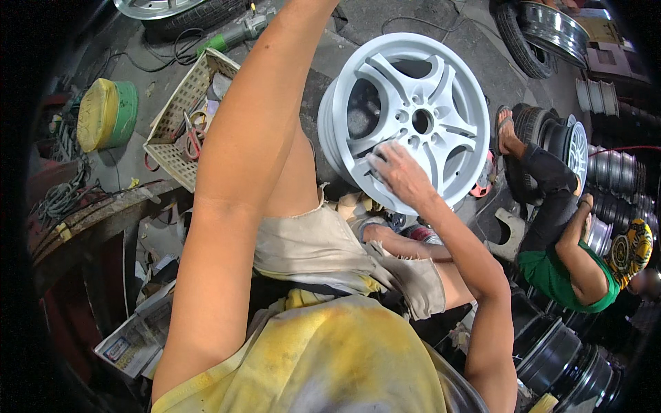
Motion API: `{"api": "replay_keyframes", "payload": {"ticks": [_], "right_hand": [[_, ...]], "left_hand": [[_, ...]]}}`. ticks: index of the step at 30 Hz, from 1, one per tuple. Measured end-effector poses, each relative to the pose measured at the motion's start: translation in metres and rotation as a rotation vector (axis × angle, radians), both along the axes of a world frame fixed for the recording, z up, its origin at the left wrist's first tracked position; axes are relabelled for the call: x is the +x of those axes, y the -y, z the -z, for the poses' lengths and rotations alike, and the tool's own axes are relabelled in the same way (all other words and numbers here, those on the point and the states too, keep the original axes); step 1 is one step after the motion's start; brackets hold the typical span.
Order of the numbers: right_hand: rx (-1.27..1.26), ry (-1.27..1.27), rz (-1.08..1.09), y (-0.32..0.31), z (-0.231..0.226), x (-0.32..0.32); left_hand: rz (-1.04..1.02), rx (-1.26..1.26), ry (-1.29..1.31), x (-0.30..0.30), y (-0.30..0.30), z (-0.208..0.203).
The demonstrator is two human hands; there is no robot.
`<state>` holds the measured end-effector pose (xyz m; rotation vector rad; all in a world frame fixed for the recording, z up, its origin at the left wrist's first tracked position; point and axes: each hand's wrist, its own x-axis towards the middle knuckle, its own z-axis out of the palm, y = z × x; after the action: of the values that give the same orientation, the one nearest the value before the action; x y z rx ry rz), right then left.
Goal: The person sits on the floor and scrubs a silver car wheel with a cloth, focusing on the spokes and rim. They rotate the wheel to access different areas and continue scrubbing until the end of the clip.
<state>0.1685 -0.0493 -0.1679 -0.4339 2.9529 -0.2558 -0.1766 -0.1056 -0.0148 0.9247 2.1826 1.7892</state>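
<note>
A light grey-white alloy wheel (441, 141) with split spokes stands tilted in front of me, its face toward me. My right hand (398, 172) rests on the wheel's lower left spoke, with fingers bent, pressed together and coated in pale dust. Whether a small piece lies under those fingertips is hidden. My left arm (241, 158) stretches up across the left of the view and leaves it at the top edge. The left hand is beyond the frame.
Left of my arm, a cream plastic basket (164, 127) holds red-handled scissors (193, 138). Beyond lie a green grinder (231, 36) with a cord and a yellow-green round container (107, 114). At right sits another person (568, 275) in a green shirt, among tyres and wheels (571, 155).
</note>
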Motion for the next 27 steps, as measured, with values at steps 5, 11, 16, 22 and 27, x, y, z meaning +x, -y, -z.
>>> {"api": "replay_keyframes", "payload": {"ticks": [5, 11, 16, 22, 27], "right_hand": [[0.067, -0.088, -0.179, -0.013, 0.013, 0.010], [0.013, -0.114, -0.146, -0.001, 0.027, 0.025], [-0.005, -0.232, 0.192, -0.057, 0.020, 0.035], [-0.678, -0.080, 0.848, -0.031, 0.006, 0.038], [-0.831, 0.116, 0.979, 0.021, 0.020, 0.027]], "left_hand": [[0.055, 0.068, -0.037, -0.012, 0.003, 0.013], [0.031, -0.018, -0.003, -0.008, 0.006, 0.008], [0.045, 0.015, -0.006, -0.007, 0.001, 0.009], [0.042, -0.021, -0.004, -0.009, -0.003, 0.011], [0.084, -0.016, -0.026, 0.003, -0.010, 0.008]]}}
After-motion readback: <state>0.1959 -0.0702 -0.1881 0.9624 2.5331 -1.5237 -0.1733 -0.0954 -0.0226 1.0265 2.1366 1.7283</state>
